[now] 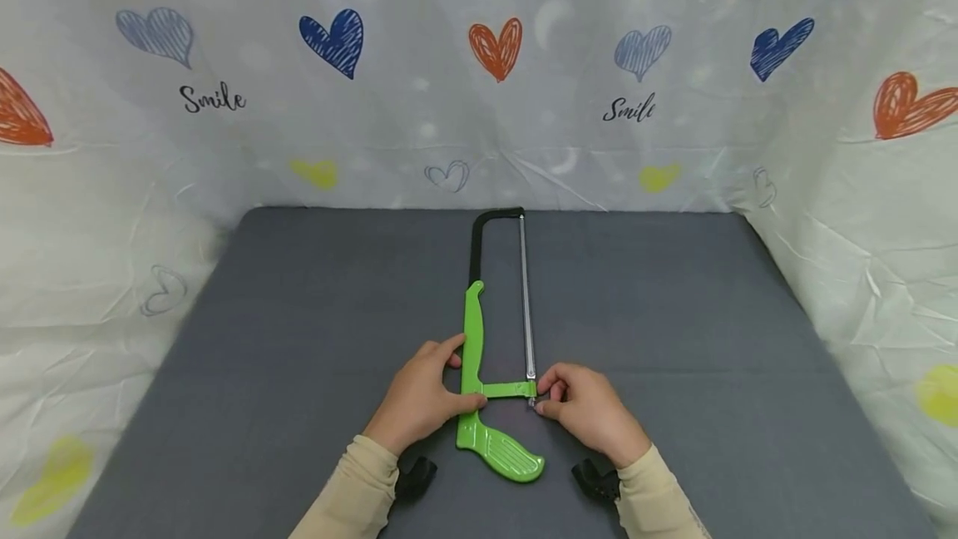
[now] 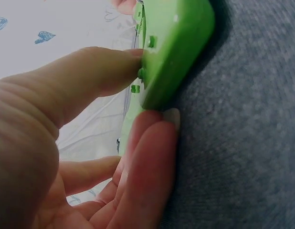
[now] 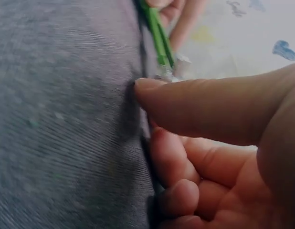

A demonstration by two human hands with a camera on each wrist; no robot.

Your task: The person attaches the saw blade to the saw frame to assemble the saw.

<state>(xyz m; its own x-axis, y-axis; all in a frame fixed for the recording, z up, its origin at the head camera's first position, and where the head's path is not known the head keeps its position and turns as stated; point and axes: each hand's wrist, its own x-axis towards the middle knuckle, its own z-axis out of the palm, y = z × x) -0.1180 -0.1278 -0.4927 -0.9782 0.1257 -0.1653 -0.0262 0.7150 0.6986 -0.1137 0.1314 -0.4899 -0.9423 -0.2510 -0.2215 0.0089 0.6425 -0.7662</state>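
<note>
A hacksaw with a green handle (image 1: 509,454), a black bow (image 1: 476,248) and a long silver blade side (image 1: 527,298) lies flat, its far end pointing away from me. My left hand (image 1: 422,396) grips the green frame (image 2: 178,43), thumb on top and fingers along its outer left side. At the near end of the blade, my right hand (image 1: 591,408) curls its thumb and index finger at the small silver tension fitting (image 1: 532,400) beside the green crossbar (image 1: 509,390). In the right wrist view the thumb (image 3: 195,102) covers much of that contact.
The hacksaw lies on a grey cloth-covered table (image 1: 674,314). Behind it and at both sides hangs a pale curtain (image 1: 419,115) printed with hearts and "Smile". Black wrist mounts (image 1: 596,481) sit below both hands.
</note>
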